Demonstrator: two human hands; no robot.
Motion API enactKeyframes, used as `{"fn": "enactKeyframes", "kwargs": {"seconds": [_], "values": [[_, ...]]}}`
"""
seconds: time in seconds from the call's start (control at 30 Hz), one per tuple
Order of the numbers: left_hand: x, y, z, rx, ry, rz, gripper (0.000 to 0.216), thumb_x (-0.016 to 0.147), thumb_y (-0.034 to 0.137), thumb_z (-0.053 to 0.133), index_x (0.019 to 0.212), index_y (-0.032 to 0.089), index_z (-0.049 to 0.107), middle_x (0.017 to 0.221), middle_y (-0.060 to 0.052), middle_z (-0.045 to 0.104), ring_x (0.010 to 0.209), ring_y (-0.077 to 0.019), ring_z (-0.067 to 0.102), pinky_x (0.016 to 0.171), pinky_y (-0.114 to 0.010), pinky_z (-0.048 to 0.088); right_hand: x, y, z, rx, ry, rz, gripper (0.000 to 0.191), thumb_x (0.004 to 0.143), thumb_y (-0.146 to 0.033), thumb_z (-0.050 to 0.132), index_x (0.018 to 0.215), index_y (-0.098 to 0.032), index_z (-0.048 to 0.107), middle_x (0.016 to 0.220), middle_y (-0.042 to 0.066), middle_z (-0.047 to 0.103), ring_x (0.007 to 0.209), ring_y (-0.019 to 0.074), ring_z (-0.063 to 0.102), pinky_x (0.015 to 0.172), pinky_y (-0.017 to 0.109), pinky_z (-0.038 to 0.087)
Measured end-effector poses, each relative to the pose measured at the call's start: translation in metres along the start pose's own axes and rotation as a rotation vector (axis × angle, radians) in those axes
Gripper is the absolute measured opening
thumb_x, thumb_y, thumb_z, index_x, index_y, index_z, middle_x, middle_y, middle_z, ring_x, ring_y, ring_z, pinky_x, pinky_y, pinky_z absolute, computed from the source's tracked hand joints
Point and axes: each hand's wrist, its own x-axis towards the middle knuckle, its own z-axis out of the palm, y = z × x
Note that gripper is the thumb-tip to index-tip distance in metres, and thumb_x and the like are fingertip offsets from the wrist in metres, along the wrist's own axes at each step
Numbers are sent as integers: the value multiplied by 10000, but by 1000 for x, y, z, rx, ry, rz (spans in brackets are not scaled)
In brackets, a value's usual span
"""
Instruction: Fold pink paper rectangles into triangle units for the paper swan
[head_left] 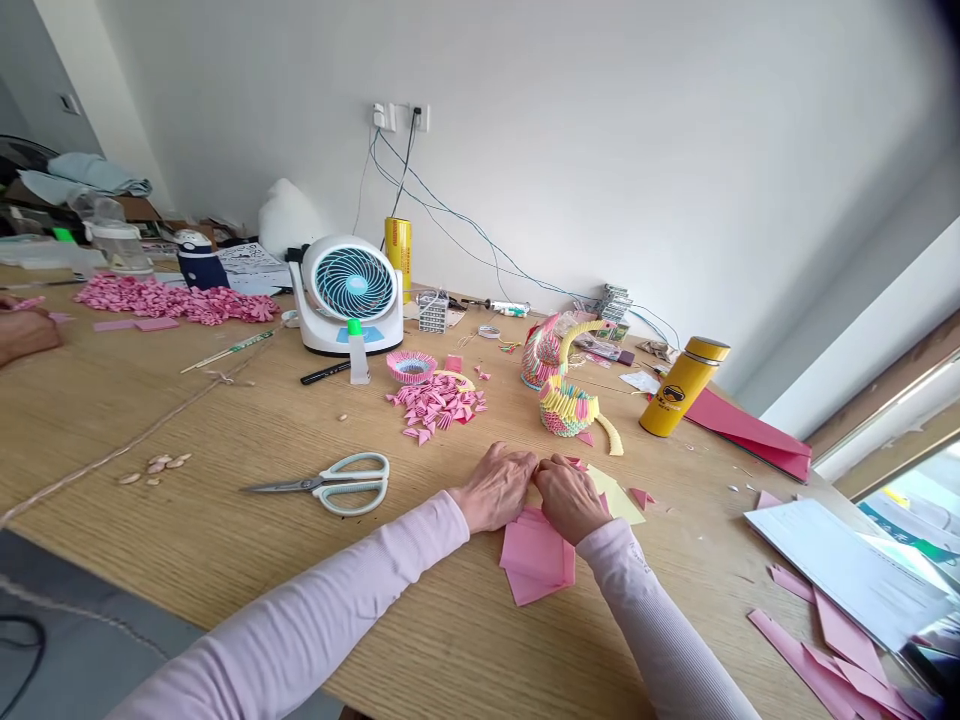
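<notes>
My left hand (499, 487) and my right hand (571, 497) meet at the fingertips above the table, both with curled fingers. Whatever they pinch between them is hidden behind the knuckles. Under and between my wrists lies a loose stack of pink paper pieces (536, 560). Pale yellow paper (619, 495) sticks out just right of my right hand, with a small folded pink piece (643, 498) beside it. Scissors with pale handles (351, 485) rest left of my left hand. Beyond my hands is a heap of folded pink paper pieces (439, 402).
Behind the heap stand a white fan (352, 290) and a glue bottle (358, 358). Folded-paper models (568, 408) and a yellow flask (682, 388) are farther right. Pink strips (847, 640) lie at the right edge. Another person's hand (26, 330) shows at far left.
</notes>
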Motion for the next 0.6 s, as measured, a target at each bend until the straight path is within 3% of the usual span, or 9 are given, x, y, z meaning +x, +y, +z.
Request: {"fn": "enactKeyframes", "kwargs": {"seconds": [0.33, 0.6], "values": [[0, 5, -2, 26, -10, -6, 236, 785, 92, 419, 994, 161, 506, 1015, -86, 652, 986, -218, 599, 1030, -394, 251, 1, -2, 4, -35, -19, -10, 248, 849, -77, 468, 755, -163, 680, 870, 110, 677, 920, 255, 552, 759, 366, 309], [-1, 5, -2, 19, 4, -15, 230, 809, 98, 410, 1022, 137, 488, 941, -93, 677, 898, -224, 626, 1014, -392, 262, -2, -4, 0, -38, -21, 2, 234, 849, -90, 479, 780, -162, 690, 840, 107, 702, 949, 272, 549, 842, 416, 264]]}}
